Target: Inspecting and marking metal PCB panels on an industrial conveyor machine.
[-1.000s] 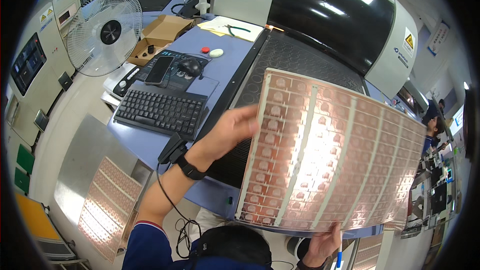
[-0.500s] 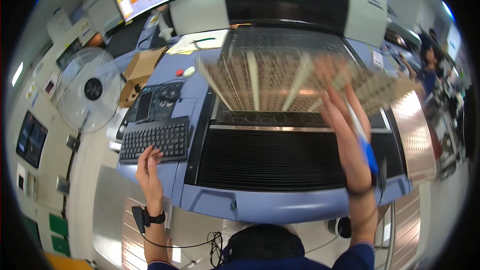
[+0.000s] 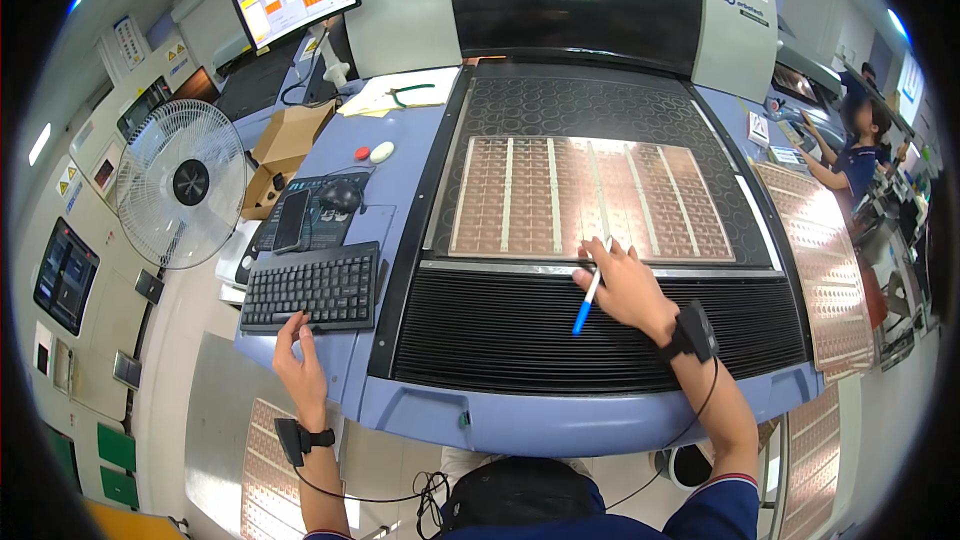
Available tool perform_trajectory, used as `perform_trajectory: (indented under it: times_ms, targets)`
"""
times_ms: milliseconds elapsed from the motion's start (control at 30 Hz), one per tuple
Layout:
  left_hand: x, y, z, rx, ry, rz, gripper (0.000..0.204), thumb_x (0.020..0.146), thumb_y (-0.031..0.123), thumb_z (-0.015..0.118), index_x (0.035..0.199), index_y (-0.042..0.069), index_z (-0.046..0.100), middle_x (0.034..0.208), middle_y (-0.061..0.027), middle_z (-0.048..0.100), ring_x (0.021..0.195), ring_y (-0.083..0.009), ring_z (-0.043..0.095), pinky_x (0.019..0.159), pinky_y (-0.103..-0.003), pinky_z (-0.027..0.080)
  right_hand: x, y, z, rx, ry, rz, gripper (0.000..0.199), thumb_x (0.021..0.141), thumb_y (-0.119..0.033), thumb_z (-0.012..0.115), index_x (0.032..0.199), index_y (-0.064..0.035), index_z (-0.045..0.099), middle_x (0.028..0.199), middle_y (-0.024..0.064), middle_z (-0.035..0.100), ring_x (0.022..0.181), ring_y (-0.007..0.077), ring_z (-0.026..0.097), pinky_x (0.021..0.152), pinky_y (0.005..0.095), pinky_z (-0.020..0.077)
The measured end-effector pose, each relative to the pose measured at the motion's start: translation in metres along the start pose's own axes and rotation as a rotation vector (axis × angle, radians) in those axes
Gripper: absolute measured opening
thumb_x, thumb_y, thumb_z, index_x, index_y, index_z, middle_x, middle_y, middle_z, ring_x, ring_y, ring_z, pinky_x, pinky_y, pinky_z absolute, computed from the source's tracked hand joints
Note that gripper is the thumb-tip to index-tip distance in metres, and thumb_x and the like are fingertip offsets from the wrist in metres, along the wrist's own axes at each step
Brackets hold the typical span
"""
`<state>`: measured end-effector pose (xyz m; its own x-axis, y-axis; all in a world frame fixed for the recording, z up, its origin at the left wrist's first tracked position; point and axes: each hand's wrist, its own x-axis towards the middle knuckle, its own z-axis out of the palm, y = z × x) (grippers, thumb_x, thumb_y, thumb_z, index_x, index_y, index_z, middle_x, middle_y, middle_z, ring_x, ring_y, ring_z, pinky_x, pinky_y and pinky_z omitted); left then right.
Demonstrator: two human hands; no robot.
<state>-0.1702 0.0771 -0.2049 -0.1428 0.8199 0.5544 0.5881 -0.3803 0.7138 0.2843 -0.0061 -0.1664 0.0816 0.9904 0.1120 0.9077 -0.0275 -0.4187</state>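
1. Copper-toned panel lies flat on the machine's dark bed; the right hand has its fingertips at the near edge, apparently touching.
2. The right grip pinches a blue-and-white pen between fingers otherwise loosely spread.
3. The left hand, fingers slightly bent and holding nothing visible, reaches the near edge of the keyboard on the blue table.
4. The step in hand looks like settling the panel; the next move probably calls for lifting the fingertips clear without dragging it.
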Motion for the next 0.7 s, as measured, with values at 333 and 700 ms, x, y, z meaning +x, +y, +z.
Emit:
perform_trajectory:
  times_ms: [333,700]
  targets:
    - [-0.001,-0.021,0.016,0.234,0.076,-0.001,0.040,0.092,0.011,0.062,0.127,-0.006,0.055,0.108,-0.0192,0.067,0.100,-0.0313,0.064,0.091,-0.041,0.047,-0.011,-0.007,0.025,-0.113,0.084,-0.207,0.064,0.096,-0.048,0.055,0.134,0.0035,0.047,0.127,0.0394,0.052,0.125,0.0628,0.040,0.112,0.0597,0.0290]
    - [0.059,0.133,0.019,-0.605,-0.381,0.113,0.021,0.089,0.008,0.062,0.105,-0.005,0.067,0.087,-0.0127,0.070,0.074,-0.0192,0.067,0.067,-0.030,0.052,-0.010,0.002,0.034,-0.087,0.175,-0.247,0.054,0.100,-0.038,0.054,0.129,0.0066,0.050,0.126,0.0371,0.054,0.126,0.0573,0.043,0.112,0.0619,0.0282]
